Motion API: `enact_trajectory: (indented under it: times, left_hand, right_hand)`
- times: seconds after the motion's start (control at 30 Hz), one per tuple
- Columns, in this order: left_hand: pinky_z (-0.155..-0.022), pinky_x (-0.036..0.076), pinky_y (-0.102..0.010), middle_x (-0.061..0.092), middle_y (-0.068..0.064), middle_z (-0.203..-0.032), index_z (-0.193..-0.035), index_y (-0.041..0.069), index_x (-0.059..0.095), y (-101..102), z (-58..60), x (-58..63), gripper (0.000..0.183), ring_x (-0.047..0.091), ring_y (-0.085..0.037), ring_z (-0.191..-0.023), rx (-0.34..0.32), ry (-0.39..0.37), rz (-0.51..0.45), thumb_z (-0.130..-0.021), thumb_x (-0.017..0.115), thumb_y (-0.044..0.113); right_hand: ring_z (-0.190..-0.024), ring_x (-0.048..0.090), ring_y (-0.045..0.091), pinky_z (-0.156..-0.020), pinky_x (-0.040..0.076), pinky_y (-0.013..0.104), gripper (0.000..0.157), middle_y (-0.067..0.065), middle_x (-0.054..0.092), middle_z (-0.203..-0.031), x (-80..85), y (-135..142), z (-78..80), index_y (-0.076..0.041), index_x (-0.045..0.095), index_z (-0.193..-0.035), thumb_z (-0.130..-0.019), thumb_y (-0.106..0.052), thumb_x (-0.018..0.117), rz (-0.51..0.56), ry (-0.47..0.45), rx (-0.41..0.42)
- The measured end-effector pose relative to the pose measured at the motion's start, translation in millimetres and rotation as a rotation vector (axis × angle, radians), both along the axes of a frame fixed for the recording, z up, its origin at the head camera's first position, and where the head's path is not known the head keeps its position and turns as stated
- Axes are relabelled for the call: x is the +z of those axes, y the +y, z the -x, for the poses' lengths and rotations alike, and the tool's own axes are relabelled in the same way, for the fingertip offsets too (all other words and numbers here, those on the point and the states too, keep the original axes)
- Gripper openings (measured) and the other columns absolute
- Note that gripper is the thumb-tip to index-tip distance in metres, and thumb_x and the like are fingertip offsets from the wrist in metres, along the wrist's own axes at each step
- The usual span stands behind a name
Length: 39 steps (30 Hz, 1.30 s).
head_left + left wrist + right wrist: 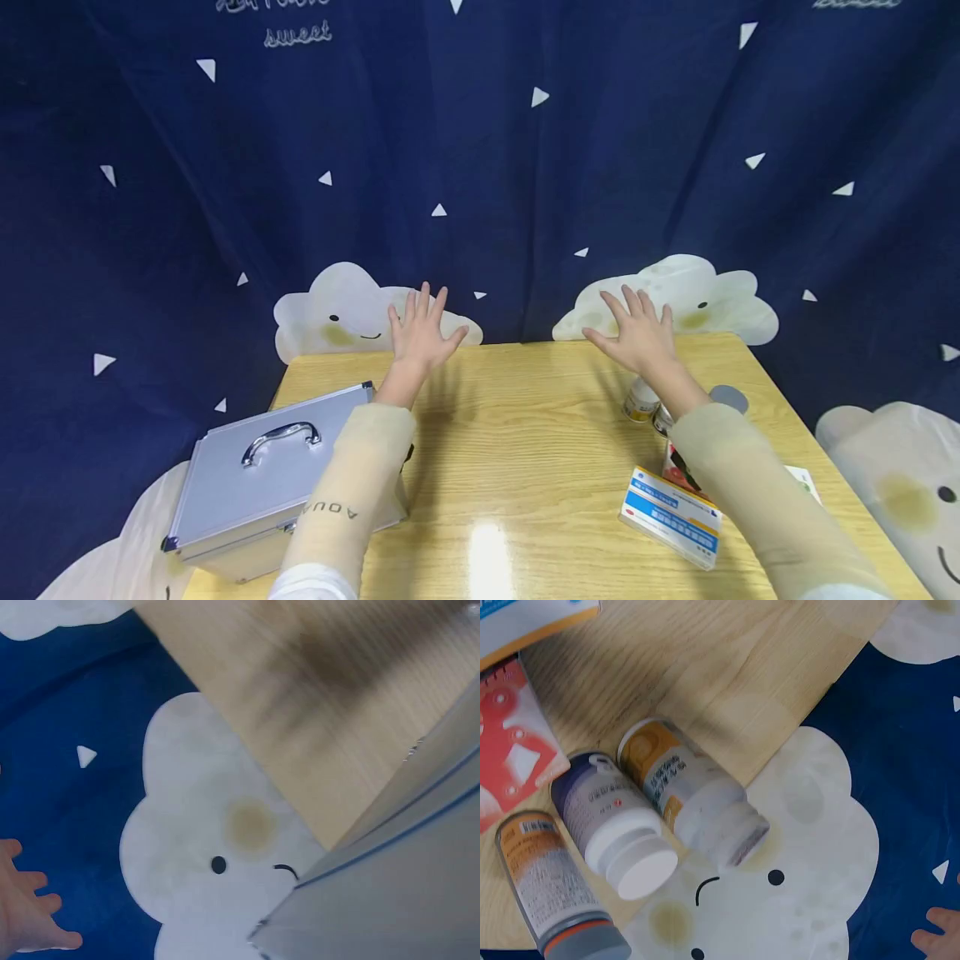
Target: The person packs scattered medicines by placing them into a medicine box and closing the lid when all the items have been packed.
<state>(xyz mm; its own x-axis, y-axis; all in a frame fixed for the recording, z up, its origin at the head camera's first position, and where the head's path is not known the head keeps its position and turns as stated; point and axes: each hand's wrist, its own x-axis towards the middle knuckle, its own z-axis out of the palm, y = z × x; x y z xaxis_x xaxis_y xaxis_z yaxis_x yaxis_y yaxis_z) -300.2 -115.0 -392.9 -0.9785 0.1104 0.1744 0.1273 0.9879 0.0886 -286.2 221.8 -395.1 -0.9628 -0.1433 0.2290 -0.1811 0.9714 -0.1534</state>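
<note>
Both hands reach out over the far part of the wooden table, fingers spread and holding nothing. My left hand (422, 333) is raised beyond a silver case (262, 458), whose lid is down and whose metal handle (281, 442) lies on top. On the other side, my right hand (637, 332) hovers past a group of bottles. In the right wrist view these are an orange-labelled bottle (682, 780), a white-capped bottle with a purple label (607, 810) and a grey-capped bottle (555, 885), all upright. A blue and white box (671, 517) lies nearer, by the right forearm.
A red box (514, 742) sits beside the bottles, partly hidden by the right sleeve in the head view. Past the table's far edge hangs a dark blue curtain (480, 167) with white clouds. At the right, a white box (804, 482) shows behind the forearm.
</note>
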Motion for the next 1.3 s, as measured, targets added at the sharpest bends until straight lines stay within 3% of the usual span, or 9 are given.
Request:
enact_trajectory:
  times: [0.27,0.6,0.97,1.17,1.3]
  left_hand:
    - [-0.103,0.018,-0.055,0.034,-0.013,-0.141,-0.141,0.012,0.032,7.3,-15.3,19.0,0.071,0.029,-0.031,-0.129,-0.013,0.08,-0.123,-0.085,0.049,0.052]
    - [-0.094,0.031,-0.05,0.046,-0.012,-0.128,-0.133,0.008,0.043,0.7,-61.8,38.3,0.064,0.042,-0.032,-0.115,-0.042,0.115,-0.147,-0.082,0.056,0.046]
    - [-0.095,0.031,-0.054,0.048,-0.017,-0.126,-0.13,0.005,0.045,-43.4,-110.2,32.6,0.065,0.043,-0.037,-0.116,-0.014,0.152,-0.254,-0.078,0.064,0.038]
    - [-0.094,0.031,-0.055,0.049,-0.018,-0.124,-0.126,0.005,0.048,-76.1,-133.9,25.9,0.058,0.043,-0.038,-0.114,0.042,0.25,-0.344,-0.078,0.066,0.031]
    - [-0.088,0.033,-0.054,0.053,-0.019,-0.119,-0.121,0.003,0.052,-99.3,-149.9,21.9,0.052,0.046,-0.04,-0.108,0.092,0.383,-0.411,-0.076,0.067,0.025]
  right_hand:
    - [-0.124,0.035,0.038,-0.094,0.028,0.058,0.068,0.018,0.038,-0.136,-7.2,-10.4,-12.0,-0.014,0.038,-0.135,-0.083,-0.057,0.047,0.078,0.112,0.009]
    - [-0.114,0.045,0.037,-0.087,0.035,0.057,0.058,0.015,0.049,-0.126,-17.7,-31.8,-27.3,-0.012,0.047,-0.127,-0.08,-0.046,0.056,0.263,0.235,0.053]
    - [-0.113,0.048,0.032,-0.091,0.037,0.049,0.052,0.014,0.053,-0.122,-37.1,-68.3,-54.1,-0.007,0.051,-0.123,-0.081,-0.035,0.061,0.506,0.235,0.114]
    - [-0.107,0.05,0.031,-0.087,0.041,0.046,0.047,0.01,0.053,-0.12,-48.1,-95.6,-72.6,-0.01,0.05,-0.124,-0.083,-0.029,0.062,0.675,0.156,0.148]
    - [-0.104,0.05,0.029,-0.085,0.042,0.044,0.044,0.01,0.053,-0.118,-57.4,-117.3,-86.3,-0.01,0.049,-0.122,-0.084,-0.024,0.063,0.805,0.116,0.195]
